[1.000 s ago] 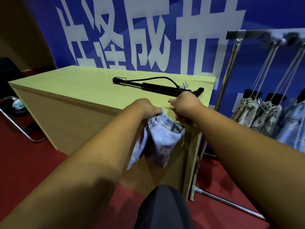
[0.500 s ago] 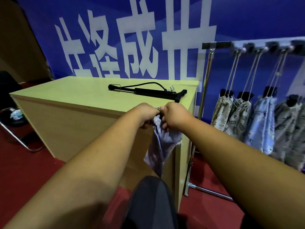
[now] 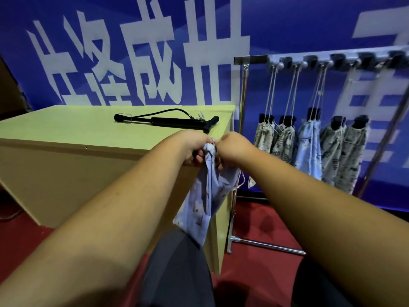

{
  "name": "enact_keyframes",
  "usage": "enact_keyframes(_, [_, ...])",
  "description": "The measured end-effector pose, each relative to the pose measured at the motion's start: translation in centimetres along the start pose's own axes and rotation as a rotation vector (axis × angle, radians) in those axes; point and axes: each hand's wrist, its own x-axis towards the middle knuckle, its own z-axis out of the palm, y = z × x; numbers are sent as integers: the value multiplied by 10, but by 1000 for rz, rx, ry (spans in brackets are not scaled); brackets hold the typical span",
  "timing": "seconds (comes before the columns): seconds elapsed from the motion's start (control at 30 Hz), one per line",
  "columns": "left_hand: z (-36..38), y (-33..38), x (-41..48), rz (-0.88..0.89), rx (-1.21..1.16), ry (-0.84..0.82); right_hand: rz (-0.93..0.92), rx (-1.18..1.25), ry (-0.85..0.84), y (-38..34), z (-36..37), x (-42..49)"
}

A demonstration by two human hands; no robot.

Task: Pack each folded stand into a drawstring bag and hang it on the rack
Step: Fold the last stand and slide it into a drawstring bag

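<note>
In the head view, one black folded stand (image 3: 174, 121) lies on the table (image 3: 66, 129) near its far right corner, and one pale blue drawstring bag (image 3: 203, 207) hangs limp in front of the table's near right corner. The left hand (image 3: 194, 149) and right hand (image 3: 234, 149), knuckles almost touching, both pinch its gathered mouth. Right of the table, five filled bags (image 3: 308, 149) hang by cords from the rack (image 3: 250, 59) before a blue banner (image 3: 132, 52), and both forearms and a dark knee (image 3: 177, 273) hide the table's near side.

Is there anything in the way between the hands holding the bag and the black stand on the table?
Nothing visible. Only bare yellow-green tabletop lies between the folded black stand and the left hand and right hand, which grip the pale blue cloth drawstring bag.
</note>
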Motion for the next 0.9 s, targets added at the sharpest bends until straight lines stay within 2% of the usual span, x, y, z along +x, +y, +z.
enact_keyframes(0.13, [9,8,-2,63,5,39,67,44,-160,15,-15,1])
enact_keyframes(0.3, [11,19,2,157,143,88,133,-346,-299,39,-43,-5])
enact_keyframes(0.4, [11,26,3,225,319,122,186,-462,-366,49,-60,-3])
enact_keyframes(0.47, [14,31,2,299,512,183,145,-475,-314,51,-71,1])
enact_keyframes(0.53, [17,33,4,384,661,228,72,-484,-142,56,-81,6])
enact_keyframes(0.57, [19,33,4,397,716,199,59,-498,-74,59,-85,8])
enact_keyframes(0.63, [27,30,0,386,784,102,84,-555,-68,65,-87,7])
enact_keyframes(0.67, [32,28,1,375,803,72,94,-594,-74,69,-87,6])
enact_keyframes(0.8, [52,22,10,380,725,58,42,-660,73,77,-85,6])
enact_keyframes(0.9, [67,17,15,349,725,37,84,-493,90,95,-81,13])
